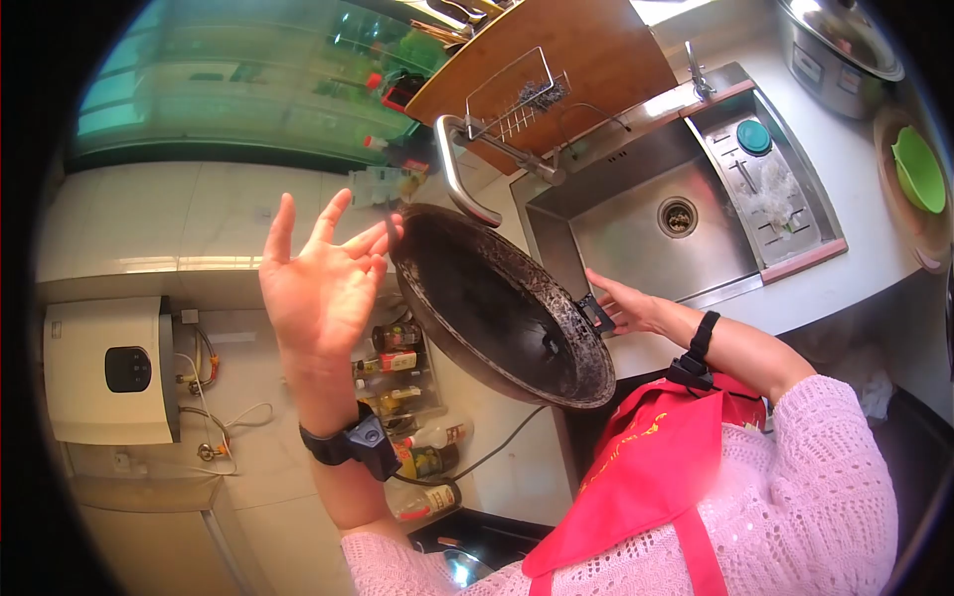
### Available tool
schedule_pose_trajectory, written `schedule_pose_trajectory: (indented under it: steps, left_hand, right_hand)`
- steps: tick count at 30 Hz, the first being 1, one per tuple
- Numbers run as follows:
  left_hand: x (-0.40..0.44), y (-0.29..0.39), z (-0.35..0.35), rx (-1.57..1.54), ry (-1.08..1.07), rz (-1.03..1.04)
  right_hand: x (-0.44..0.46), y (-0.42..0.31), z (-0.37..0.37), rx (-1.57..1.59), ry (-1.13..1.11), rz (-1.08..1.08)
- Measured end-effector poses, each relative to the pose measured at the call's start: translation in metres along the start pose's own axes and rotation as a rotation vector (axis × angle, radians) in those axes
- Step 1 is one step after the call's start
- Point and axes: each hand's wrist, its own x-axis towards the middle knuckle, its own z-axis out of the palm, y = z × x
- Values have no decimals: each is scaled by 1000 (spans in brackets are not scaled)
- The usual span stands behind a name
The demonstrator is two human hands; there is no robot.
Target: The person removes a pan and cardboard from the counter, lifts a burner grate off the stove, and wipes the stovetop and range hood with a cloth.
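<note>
A dark, worn wok (487,308) is tilted between my two hands, left of the sink, with its inside facing up. My left hand (328,278) is at its upper-left edge, palm towards me. Some of its fingers bend around the handle there, while the thumb and another finger stick out. My right hand (628,304) grips the black side handle (596,314) at the opposite edge; part of its fingers is hidden behind the handle.
A steel sink (636,214) with a curved faucet (455,169) lies beyond the wok. Several bottles and jars (402,387) stand at the left. A large lidded pot (845,60) and a green bowl (916,169) are at the right. A wooden board (596,60) leans behind the sink.
</note>
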Motion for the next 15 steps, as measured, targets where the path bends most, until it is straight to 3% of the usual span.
schedule_pose_trajectory:
  steps: [15]
  left_hand:
    - [-1,-3,16,19,-2,4]
  right_hand:
    - [-21,-3,13,37,21,-12]
